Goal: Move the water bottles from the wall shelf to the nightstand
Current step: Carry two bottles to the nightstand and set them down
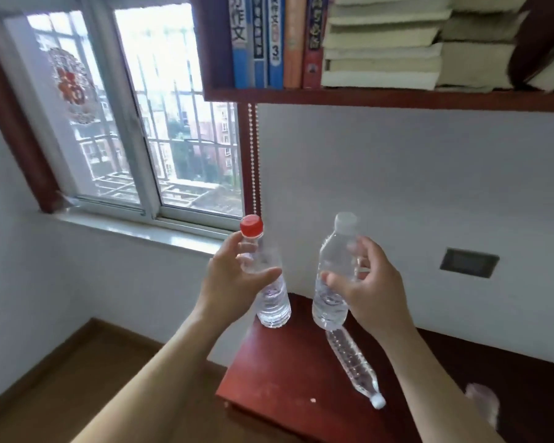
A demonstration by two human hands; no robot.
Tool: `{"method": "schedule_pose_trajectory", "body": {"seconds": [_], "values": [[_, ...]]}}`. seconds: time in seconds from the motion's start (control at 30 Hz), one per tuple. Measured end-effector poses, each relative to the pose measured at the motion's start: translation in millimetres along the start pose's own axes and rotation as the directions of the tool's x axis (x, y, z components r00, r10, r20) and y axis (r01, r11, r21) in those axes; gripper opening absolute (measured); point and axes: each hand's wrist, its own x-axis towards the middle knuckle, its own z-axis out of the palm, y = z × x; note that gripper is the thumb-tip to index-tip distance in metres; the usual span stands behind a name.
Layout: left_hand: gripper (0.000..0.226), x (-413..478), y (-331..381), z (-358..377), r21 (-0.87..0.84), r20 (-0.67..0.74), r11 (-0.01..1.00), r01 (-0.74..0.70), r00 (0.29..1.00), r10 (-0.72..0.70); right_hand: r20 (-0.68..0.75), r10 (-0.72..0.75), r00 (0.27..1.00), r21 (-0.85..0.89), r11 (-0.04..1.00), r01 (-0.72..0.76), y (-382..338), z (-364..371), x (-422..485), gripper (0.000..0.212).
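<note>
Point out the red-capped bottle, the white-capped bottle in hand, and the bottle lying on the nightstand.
red-capped bottle (274, 306): head view, lower body.
white-capped bottle (331, 303): head view, lower body.
lying bottle (352, 362): head view, mid body.

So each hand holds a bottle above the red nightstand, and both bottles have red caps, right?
Not quite. The head view shows only the bottle in the left hand has a red cap; the bottle in the right hand has a pale cap. Both are above the red nightstand.
</note>
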Motion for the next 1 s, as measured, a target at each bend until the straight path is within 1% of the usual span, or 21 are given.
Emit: {"method": "schedule_pose_trajectory", "body": {"seconds": [0.07,0.13,0.17,0.3,0.43,0.57,0.7,0.9,1.0], "values": [[0.074,-3.4,-12.3,-50.9,0.033,-0.066,0.999,-0.015,0.998,0.017,0.050,-0.039,0.998,0.030,0.999,0.037,-22.0,47.2,-2.5,0.077],[0.084,-7.4,-25.5,-97.2,0.085,-0.135,0.996,-0.009,0.991,0.021,0.116,-0.080,0.990,0.056,0.996,0.074,-45.0,92.5,-3.4,0.077],[0.085,-9.7,-32.8,-119.1,0.109,-0.167,0.994,0.003,0.986,0.015,0.154,-0.099,0.983,0.069,0.994,0.089,-56.7,114.9,-3.9,0.077],[0.075,-12.6,-59.3,-195.9,0.183,-0.294,0.982,0.052,0.956,0.004,0.261,-0.187,0.947,0.161,0.976,0.148,-98.8,196.1,-1.1,0.080],[0.071,-8.1,-98.6,-274.6,0.226,-0.420,0.964,0.140,0.907,-0.033,0.355,-0.296,0.887,0.254,0.943,0.213,-139.5,291.5,5.7,0.084],[0.070,7.7,-133.4,-343.3,0.210,-0.562,0.950,0.230,0.823,-0.075,0.443,-0.376,0.814,0.340,0.910,0.235,-172.6,385.1,21.2,0.080],[0.061,26.0,-155.3,-410.6,0.223,-0.683,0.924,0.311,0.726,-0.079,0.529,-0.415,0.741,0.427,0.884,0.190,-218.2,473.2,39.9,0.078],[0.059,38.1,-191.8,-513.0,0.206,-0.806,0.898,0.389,0.588,-0.070,0.636,-0.500,0.588,0.517,0.841,0.157,-291.9,595.3,43.9,0.072],[0.064,33.4,-219.0,-569.5,0.167,-0.857,0.896,0.413,0.509,-0.075,0.678,-0.533,0.506,0.549,0.825,0.132,-329.6,659.4,32.6,0.067]]}}
